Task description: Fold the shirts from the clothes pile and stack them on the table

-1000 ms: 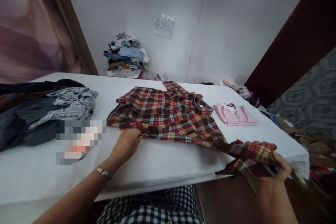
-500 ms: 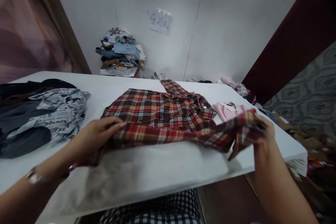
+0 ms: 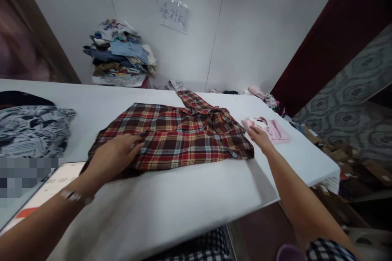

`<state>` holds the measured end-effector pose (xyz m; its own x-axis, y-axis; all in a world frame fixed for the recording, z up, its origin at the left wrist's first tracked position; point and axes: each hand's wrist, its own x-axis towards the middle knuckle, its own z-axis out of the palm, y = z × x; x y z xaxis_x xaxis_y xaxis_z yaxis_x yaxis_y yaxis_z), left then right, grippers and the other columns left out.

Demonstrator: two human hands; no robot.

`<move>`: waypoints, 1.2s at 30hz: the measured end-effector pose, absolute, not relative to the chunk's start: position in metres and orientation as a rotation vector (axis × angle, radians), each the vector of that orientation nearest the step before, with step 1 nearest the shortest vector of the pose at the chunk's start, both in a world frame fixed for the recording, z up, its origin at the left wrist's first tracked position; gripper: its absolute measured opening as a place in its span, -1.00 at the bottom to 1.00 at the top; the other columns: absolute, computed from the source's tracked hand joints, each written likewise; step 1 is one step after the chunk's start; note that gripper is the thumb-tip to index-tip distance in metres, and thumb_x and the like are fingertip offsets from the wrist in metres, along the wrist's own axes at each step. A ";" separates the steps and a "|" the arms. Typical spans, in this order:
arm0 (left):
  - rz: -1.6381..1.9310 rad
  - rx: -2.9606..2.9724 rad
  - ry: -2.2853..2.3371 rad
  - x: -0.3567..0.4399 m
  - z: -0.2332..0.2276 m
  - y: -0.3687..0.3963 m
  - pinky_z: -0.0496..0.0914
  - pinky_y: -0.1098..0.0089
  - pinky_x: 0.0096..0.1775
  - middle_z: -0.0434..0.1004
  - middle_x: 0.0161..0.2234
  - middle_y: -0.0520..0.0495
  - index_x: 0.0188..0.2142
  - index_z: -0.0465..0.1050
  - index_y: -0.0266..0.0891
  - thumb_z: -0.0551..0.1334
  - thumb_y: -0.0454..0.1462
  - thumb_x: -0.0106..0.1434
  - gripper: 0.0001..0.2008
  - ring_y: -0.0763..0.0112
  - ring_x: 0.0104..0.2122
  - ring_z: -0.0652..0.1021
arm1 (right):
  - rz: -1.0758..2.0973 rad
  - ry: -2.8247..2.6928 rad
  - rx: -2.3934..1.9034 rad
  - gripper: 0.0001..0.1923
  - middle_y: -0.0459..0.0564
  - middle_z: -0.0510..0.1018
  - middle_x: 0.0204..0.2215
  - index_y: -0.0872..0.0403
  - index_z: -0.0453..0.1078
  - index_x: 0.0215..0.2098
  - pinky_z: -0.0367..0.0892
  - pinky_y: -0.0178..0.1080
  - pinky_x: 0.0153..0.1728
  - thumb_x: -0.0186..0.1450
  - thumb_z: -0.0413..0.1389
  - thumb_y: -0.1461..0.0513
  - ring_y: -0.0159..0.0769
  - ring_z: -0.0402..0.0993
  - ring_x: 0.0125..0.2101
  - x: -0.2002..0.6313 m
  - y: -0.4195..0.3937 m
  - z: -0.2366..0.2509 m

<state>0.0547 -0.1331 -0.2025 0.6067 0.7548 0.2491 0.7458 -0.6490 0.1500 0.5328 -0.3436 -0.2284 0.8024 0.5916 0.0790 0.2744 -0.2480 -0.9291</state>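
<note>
A red, brown and yellow plaid shirt (image 3: 177, 136) lies folded lengthwise on the white table (image 3: 183, 195). My left hand (image 3: 112, 157) presses flat on the shirt's near left part, fingers spread. My right hand (image 3: 259, 136) rests open at the shirt's right edge, fingertips touching the cloth, right beside a folded pink garment (image 3: 271, 128). One plaid sleeve (image 3: 191, 100) sticks out toward the wall at the far side.
A grey printed garment (image 3: 29, 130) and dark clothes lie at the table's left. A phone or tablet (image 3: 45, 185) lies near the left front. A tall stack of folded clothes (image 3: 121, 55) stands by the wall under a paper sign (image 3: 174, 15). Boxes clutter the floor at right.
My right hand carried the hanging part of the plaid shirt up and over onto the body, then let go. My left hand shifted left along the shirt and now presses it flat.
</note>
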 end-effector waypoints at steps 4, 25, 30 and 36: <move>0.573 2.682 1.470 0.010 -0.230 -0.172 0.42 0.01 -0.08 0.52 -0.13 -0.23 -0.17 0.45 -0.13 -0.04 0.08 0.23 -0.53 -0.06 -0.11 0.53 | 0.397 -0.597 -1.857 -0.39 0.06 0.61 -0.19 0.09 0.47 -0.02 0.41 -0.09 -0.14 0.06 0.26 -0.08 -0.10 0.51 -0.15 0.513 -0.406 -0.268; 0.088 2.336 1.655 -0.007 -0.223 -0.204 0.35 0.31 -0.33 0.56 -0.39 -0.06 -0.42 0.44 -0.15 0.06 -0.04 0.17 -0.70 0.20 -0.36 0.55 | 0.292 -0.749 -2.058 -0.50 0.02 0.61 -0.43 0.13 0.55 -0.37 0.32 -0.21 -0.29 -0.02 0.17 -0.11 -0.17 0.46 -0.33 0.569 -0.424 -0.275; 0.392 2.496 1.710 0.004 -0.225 -0.205 0.36 0.20 -0.02 0.48 0.05 -0.25 0.03 0.40 -0.24 0.11 0.06 0.19 -0.45 0.04 0.04 0.48 | 0.361 -0.697 -2.179 -0.49 0.11 0.64 -0.31 0.13 0.58 -0.29 0.35 -0.17 -0.20 0.00 0.20 -0.10 -0.04 0.51 -0.21 0.572 -0.424 -0.281; 0.388 2.411 1.564 0.030 -0.241 -0.179 0.30 0.20 0.05 0.51 0.03 -0.22 -0.04 0.45 -0.23 0.16 -0.18 0.16 -0.62 0.10 0.03 0.47 | 0.205 -0.647 -2.242 -0.49 0.14 0.64 -0.32 0.15 0.57 -0.31 0.35 -0.07 -0.15 -0.04 0.18 -0.07 0.07 0.52 -0.18 0.576 -0.422 -0.293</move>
<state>0.0298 -0.1786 -0.2413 0.3915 0.9158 0.0900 0.8516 -0.3976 0.3415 0.5755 -0.4223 -0.2929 0.8576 0.5113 0.0560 0.3860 -0.5678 -0.7271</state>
